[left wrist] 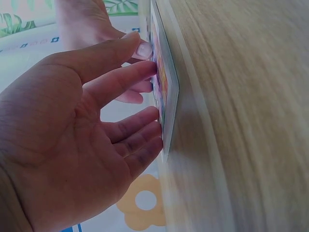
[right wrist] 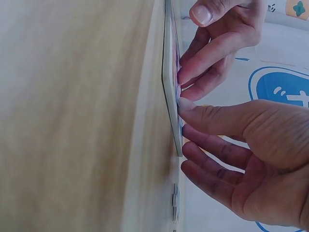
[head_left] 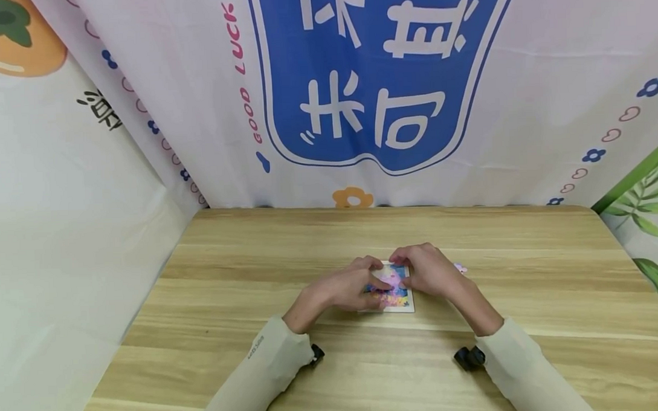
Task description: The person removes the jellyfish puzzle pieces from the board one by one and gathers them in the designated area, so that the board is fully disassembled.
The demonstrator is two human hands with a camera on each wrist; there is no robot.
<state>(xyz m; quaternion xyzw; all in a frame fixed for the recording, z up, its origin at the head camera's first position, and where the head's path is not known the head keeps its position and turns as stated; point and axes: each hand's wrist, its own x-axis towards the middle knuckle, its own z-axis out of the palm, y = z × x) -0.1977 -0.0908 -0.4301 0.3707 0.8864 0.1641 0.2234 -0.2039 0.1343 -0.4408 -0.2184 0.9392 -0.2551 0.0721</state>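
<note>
A small jigsaw puzzle board (head_left: pixel 393 297) with a white border and a bright pink, blue and yellow picture lies flat on the table. My left hand (head_left: pixel 353 287) reaches over its left side, fingers loosely extended. In the left wrist view, one fingertip (left wrist: pixel 150 69) presses the picture while the lower fingers touch near its edge. From the right, my right hand (head_left: pixel 430 269) comes over the board. Its thumb (right wrist: pixel 190 107) rests on the picture and its other fingers extend to the board's edge, as the right wrist view shows.
Small flat pink puzzle pieces (head_left: pixel 460 267) lie on the wooden table (head_left: pixel 244 263), just right of the board and partly behind the right wrist. A printed cloth (head_left: pixel 193 65) hangs along the table's back edge. Black wrist devices (head_left: pixel 469 358) sit at both cuffs.
</note>
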